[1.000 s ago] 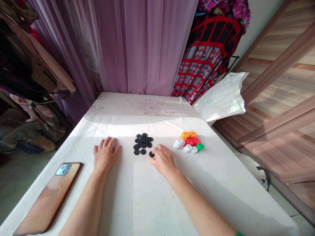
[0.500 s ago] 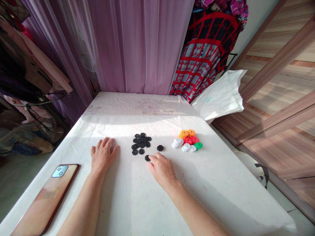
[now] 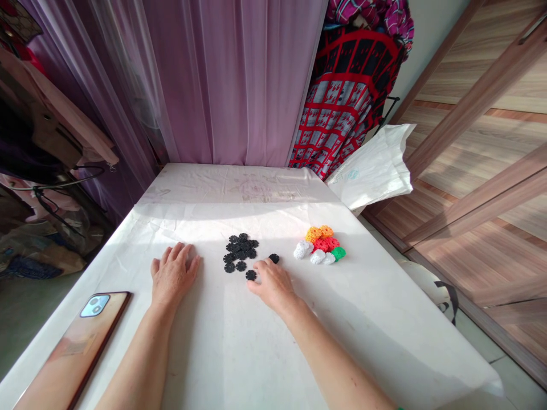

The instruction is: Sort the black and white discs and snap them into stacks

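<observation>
A cluster of small black toothed discs [image 3: 240,250] lies in the middle of the white-covered table [image 3: 239,341]. My right hand [image 3: 272,283] rests palm down just right of it, fingers apart. One loose black disc [image 3: 250,275] sits at its forefinger tip and another black disc [image 3: 274,258] at its far fingertips. My left hand [image 3: 171,274] lies flat on the cloth to the left of the cluster, fingers stretched out, holding nothing. A small pile of orange, red, white and green discs [image 3: 320,248] sits further right.
A phone [image 3: 70,347] lies face down near the table's left front edge. Purple curtains [image 3: 222,85] hang behind the table. A red patterned cloth [image 3: 342,108] and a white plastic bag [image 3: 376,168] stand at the back right, and wooden panels [image 3: 482,148] on the right.
My right hand slid slightly left and toward me, leaving one black disc apart from the cluster and keeping another at its fingertip. The view shifted a little; my left hand stayed flat.
</observation>
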`<state>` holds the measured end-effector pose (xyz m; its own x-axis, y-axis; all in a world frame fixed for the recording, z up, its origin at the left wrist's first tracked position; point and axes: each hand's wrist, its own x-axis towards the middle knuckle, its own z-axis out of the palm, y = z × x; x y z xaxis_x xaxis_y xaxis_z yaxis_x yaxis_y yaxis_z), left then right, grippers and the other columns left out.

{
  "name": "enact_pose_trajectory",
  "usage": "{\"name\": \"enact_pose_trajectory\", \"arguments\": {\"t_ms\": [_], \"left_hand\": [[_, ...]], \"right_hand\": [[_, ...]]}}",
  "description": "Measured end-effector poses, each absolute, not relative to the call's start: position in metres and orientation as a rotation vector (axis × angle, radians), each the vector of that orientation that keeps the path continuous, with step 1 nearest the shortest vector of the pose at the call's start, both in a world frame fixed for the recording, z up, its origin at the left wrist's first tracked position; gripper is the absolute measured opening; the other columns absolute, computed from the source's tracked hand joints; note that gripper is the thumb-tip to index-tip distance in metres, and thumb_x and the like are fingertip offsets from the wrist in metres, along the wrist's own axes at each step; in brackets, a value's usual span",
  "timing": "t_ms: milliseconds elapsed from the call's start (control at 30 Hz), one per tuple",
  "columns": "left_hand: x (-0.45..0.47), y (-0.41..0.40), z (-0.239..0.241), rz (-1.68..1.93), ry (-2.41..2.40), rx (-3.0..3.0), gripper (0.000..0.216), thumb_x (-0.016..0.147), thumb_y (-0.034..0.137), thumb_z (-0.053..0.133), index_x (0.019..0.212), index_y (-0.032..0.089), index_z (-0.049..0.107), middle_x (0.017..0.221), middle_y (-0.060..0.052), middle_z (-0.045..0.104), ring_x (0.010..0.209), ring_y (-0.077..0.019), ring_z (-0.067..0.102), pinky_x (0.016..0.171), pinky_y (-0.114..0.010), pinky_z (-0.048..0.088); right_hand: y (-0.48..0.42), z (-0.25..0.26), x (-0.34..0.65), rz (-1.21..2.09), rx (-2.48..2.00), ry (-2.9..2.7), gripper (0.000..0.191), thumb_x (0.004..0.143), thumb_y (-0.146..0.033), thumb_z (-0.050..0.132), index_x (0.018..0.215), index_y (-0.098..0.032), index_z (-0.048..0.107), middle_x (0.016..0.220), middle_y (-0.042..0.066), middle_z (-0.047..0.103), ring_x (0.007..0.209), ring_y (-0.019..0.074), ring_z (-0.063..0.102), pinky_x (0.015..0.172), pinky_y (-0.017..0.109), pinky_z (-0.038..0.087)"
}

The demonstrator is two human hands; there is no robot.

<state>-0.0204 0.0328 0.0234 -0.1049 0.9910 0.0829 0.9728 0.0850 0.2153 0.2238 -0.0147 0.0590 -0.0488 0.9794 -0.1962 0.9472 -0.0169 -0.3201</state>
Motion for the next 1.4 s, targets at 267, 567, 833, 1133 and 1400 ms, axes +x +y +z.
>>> {"name": "enact_pose_trajectory", "arguments": {"t_ms": [267,567,833,1133,1400], "left_hand": [[-0.021,0.033,0.023,0.333,2.238,2.045,0.059,0.102,0.048,0.031,0.146,0.017,0.053,0.161,-0.014,0.045,0.151,-0.0356,0.034,0.121,-0.06,0.026],[-0.02,0.032,0.023,0.324,2.254,2.029,0.058,0.102,0.048,0.032,0.147,0.019,0.053,0.162,-0.011,0.044,0.152,-0.034,0.033,0.122,-0.058,0.025],[-0.02,0.033,0.022,0.337,2.256,2.035,0.058,0.101,0.048,0.032,0.146,0.018,0.054,0.161,-0.012,0.045,0.151,-0.0346,0.034,0.121,-0.058,0.026],[-0.021,0.033,0.021,0.359,2.244,2.043,0.058,0.101,0.048,0.033,0.146,0.017,0.054,0.16,-0.014,0.046,0.15,-0.0353,0.035,0.121,-0.059,0.025],[-0.021,0.033,0.021,0.368,2.251,2.044,0.056,0.101,0.048,0.032,0.145,0.021,0.055,0.16,-0.012,0.047,0.15,-0.0342,0.036,0.121,-0.058,0.026]], "right_hand": [[-0.017,0.056,0.225,0.518,-2.086,-2.173,0.025,0.089,-0.03,0.065,0.112,-0.021,0.07,0.116,0.008,0.072,0.102,0.0223,0.069,0.083,0.03,0.049],[0.001,0.07,0.272,0.29,-2.233,-1.96,0.023,0.094,-0.031,0.061,0.114,-0.023,0.07,0.117,0.007,0.071,0.104,0.0212,0.068,0.08,0.029,0.046],[0.009,0.067,0.275,0.319,-2.285,-1.96,0.024,0.094,-0.032,0.063,0.114,-0.022,0.07,0.116,0.007,0.072,0.104,0.0223,0.068,0.079,0.03,0.045],[-0.008,0.053,0.283,0.352,-2.284,-1.923,0.029,0.098,-0.021,0.053,0.123,-0.021,0.068,0.121,0.006,0.072,0.111,0.0213,0.066,0.084,0.029,0.045],[-0.009,0.054,0.277,0.337,-2.309,-1.982,0.033,0.098,-0.017,0.046,0.122,-0.02,0.068,0.124,0.008,0.069,0.11,0.0215,0.066,0.082,0.029,0.045]]}}
